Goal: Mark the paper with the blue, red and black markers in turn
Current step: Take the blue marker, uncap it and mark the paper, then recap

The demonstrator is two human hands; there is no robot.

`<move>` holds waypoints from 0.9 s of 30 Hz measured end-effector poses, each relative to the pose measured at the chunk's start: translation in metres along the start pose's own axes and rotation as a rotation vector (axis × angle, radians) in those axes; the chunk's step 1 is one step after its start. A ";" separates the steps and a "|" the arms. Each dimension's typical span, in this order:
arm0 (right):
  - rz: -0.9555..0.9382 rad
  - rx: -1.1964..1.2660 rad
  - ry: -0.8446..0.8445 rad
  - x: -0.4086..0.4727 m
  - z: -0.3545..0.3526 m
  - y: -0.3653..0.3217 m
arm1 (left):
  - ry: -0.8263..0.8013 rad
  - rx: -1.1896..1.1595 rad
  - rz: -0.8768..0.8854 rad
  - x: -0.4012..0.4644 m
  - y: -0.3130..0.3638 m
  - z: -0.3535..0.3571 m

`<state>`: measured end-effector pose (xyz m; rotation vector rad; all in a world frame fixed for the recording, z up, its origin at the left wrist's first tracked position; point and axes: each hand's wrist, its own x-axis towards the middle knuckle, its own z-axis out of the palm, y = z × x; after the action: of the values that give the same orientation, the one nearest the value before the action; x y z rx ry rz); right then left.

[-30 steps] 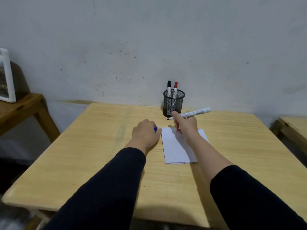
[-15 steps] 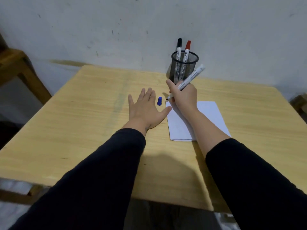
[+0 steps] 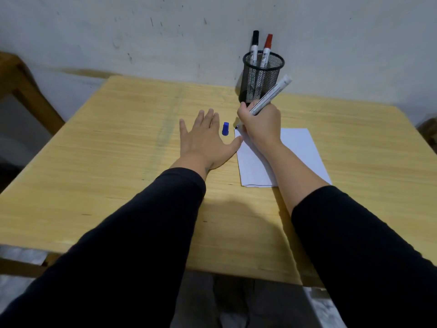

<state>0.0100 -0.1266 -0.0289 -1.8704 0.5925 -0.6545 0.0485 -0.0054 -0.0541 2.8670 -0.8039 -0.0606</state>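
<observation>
Little moved: right hand [image 3: 259, 123] grips marker [image 3: 269, 97]; left hand [image 3: 203, 140] flat; cup [image 3: 261, 78] holds two.

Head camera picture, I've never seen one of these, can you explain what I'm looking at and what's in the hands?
No machine here: a person wears a camera on the head, so you look forward and down along both dark-sleeved arms. They sit at a wooden table against a wall. The left hand lies flat and open on the wood, its thumb reaching the edge of a white paper. Beside it lies a small blue cap. The right hand grips an uncapped marker, tip at the paper's far left corner. Behind stands a mesh cup holding a black marker and a red marker.
</observation>
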 end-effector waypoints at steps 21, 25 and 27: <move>0.122 0.361 0.081 0.003 -0.006 -0.003 | 0.052 -0.124 0.007 0.000 -0.001 0.000; 0.260 0.487 0.047 0.006 -0.010 -0.006 | 0.269 -0.244 0.153 -0.007 0.000 -0.005; 0.283 0.517 0.057 0.005 -0.015 -0.009 | 0.366 -0.161 0.229 -0.010 0.001 -0.010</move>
<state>0.0045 -0.1366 -0.0150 -1.2640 0.6392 -0.6043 0.0402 -0.0001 -0.0441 2.5084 -0.9865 0.3962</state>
